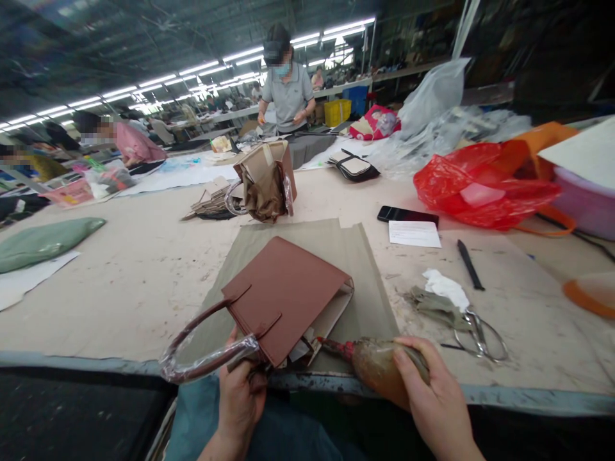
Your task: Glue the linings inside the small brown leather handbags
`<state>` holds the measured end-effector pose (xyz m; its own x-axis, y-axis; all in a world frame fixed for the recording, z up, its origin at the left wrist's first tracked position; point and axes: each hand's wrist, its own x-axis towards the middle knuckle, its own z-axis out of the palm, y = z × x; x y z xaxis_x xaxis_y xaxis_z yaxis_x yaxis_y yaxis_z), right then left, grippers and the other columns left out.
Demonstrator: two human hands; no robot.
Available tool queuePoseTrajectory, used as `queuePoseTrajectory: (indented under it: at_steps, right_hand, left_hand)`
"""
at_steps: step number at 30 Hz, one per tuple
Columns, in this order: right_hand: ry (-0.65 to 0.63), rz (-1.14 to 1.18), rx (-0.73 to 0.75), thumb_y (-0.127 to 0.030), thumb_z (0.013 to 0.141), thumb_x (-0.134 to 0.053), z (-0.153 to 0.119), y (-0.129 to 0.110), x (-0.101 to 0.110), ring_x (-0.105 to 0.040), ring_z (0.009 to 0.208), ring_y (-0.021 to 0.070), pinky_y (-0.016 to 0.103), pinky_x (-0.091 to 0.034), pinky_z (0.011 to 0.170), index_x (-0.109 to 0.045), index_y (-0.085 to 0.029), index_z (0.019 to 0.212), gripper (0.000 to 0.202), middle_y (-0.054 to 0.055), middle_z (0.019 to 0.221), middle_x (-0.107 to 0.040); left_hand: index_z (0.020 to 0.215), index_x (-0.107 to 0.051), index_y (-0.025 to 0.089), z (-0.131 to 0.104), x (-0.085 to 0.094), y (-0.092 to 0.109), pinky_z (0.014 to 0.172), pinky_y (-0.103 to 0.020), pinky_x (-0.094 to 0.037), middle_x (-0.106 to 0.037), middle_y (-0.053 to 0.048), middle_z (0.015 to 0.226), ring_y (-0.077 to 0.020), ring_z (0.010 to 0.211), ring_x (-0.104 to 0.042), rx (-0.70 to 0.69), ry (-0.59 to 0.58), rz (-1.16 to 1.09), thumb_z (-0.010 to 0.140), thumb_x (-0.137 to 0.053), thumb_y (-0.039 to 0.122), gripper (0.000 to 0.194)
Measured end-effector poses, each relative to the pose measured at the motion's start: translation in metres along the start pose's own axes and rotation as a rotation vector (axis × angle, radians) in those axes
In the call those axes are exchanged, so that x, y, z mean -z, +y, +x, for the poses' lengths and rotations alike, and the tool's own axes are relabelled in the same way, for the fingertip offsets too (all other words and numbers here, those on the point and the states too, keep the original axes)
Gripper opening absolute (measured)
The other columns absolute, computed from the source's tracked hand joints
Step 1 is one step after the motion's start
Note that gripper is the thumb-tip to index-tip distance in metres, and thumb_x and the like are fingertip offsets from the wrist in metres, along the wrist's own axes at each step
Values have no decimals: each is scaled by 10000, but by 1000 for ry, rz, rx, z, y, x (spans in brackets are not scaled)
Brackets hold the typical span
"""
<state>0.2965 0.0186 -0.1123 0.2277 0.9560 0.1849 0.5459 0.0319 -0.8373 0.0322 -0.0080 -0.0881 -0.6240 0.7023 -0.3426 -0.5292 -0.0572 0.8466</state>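
Observation:
A brown handbag (293, 288) lies tilted on a grey-green sheet (362, 256) at the table's near edge. Its looped handle (192, 342), partly wrapped in clear film, sticks out to the left. My left hand (240, 390) is closed on the bag's top edge below the handle; some fingers are hidden behind it. In my right hand (427, 390) is a squeeze bottle (384, 368) of amber-brown liquid, stained on the outside. The bottle's reddish nozzle points left and meets the bag's open side near its lower corner; whether it touches I cannot tell.
Beyond the sheet stands another bag (266, 182). To the right are scissors (480, 336), a cloth scrap (439, 307), a black pen-like tool (469, 264), a phone (407, 216) and a red plastic bag (480, 186). A green packet (48, 242) lies left. A co-worker (288, 89) stands across the table.

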Motion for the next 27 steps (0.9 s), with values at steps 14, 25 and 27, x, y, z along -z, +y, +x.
queuePoseTrajectory:
  at_steps: [14, 25, 27]
  right_hand:
    - [-188, 91, -236, -606, 795, -502, -1, -6, -1, -653, 855, 246, 354, -513, 770, -650, -244, 866, 397, 28, 868, -698]
    - [163, 19, -130, -532, 821, -515, 22, 11, -15, -627, 921, 266, 425, -485, 869, -623, -189, 921, 374, 88, 941, -675]
    - [171, 22, -83, -524, 830, -517, 21, 11, -14, -627, 922, 262, 420, -487, 867, -623, -188, 928, 366, 87, 943, -674]
  left_hand:
    - [1061, -655, 235, 1, 0, 0, 338, -118, -161, -536, 72, 655, -13, 408, -256, -6, -34, 46, 577, -737, 100, 509]
    - [982, -696, 217, 2, 1, 0, 343, -100, -222, -514, 78, 618, -15, 419, -301, 0, -59, 12, 540, -754, 67, 471]
    - [964, -699, 214, 3, 2, 0, 348, -97, -232, -510, 78, 608, -18, 426, -316, -4, -61, 10, 522, -745, 58, 470]
